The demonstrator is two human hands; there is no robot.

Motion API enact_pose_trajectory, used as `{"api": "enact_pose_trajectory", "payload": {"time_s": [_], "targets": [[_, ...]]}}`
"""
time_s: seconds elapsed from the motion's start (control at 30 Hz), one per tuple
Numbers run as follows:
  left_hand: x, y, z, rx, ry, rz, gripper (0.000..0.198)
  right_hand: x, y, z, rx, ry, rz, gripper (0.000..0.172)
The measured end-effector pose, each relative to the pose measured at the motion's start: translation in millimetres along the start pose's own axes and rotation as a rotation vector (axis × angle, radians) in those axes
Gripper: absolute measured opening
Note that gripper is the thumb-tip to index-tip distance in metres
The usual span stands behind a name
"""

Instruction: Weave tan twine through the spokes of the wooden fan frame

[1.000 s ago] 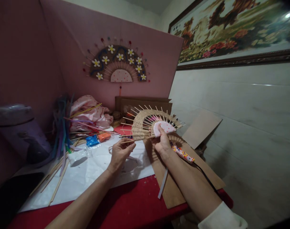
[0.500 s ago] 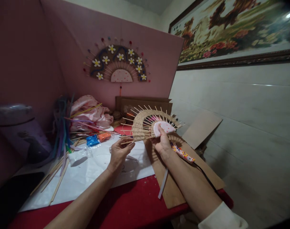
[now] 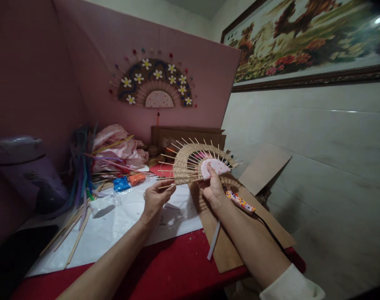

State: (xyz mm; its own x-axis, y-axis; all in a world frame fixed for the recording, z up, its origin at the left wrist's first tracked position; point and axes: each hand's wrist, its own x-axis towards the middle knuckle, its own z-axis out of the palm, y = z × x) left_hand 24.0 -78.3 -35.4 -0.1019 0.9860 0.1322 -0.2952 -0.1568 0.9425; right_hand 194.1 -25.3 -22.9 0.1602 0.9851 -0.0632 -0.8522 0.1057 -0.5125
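Observation:
A half-round woven fan (image 3: 182, 166) of twine and thin sticks is held up over the table, its stick ends poking out around the rim. My right hand (image 3: 214, 189) grips it by the pink dotted half-circle (image 3: 214, 167) at its base, thumb on top. At the fan's lower left end, my left hand (image 3: 155, 198) pinches the end of an outer stick between thumb and fingers. Beneath my right forearm lie a glue gun wrapped in flowered cloth (image 3: 240, 201) and a whitish glue stick (image 3: 214, 241) on brown cardboard (image 3: 229, 254).
White paper (image 3: 121, 233) covers part of the red table (image 3: 177, 271). Loose sticks (image 3: 79, 239), blue clay (image 3: 121, 183), orange clay (image 3: 136, 179) and pink cloth (image 3: 121, 146) lie at left. A finished fan with flowers (image 3: 158, 75) hangs on the pink board. A cardboard piece (image 3: 265, 168) leans against the wall.
Almost nothing differs. My left hand has shifted very slightly at the fan's end; the fan and my right hand stay in place.

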Motion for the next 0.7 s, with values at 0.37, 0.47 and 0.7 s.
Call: {"api": "enact_pose_trajectory", "payload": {"time_s": [0.37,0.47,0.7], "targets": [[-1.1,1.4,4.1,0.071,-0.014,0.02,0.036,-1.5,1.8,2.1,0.01,-0.019,0.005,0.018],[-1.5,1.5,4.5,0.075,-0.02,0.029,0.036,-1.4,2.1,1.9,0.002,-0.019,0.005,0.019],[-2.5,2.6,4.7,0.065,-0.003,0.007,0.035,0.0,2.0,-0.3,0.003,-0.042,-0.012,0.02]]}}
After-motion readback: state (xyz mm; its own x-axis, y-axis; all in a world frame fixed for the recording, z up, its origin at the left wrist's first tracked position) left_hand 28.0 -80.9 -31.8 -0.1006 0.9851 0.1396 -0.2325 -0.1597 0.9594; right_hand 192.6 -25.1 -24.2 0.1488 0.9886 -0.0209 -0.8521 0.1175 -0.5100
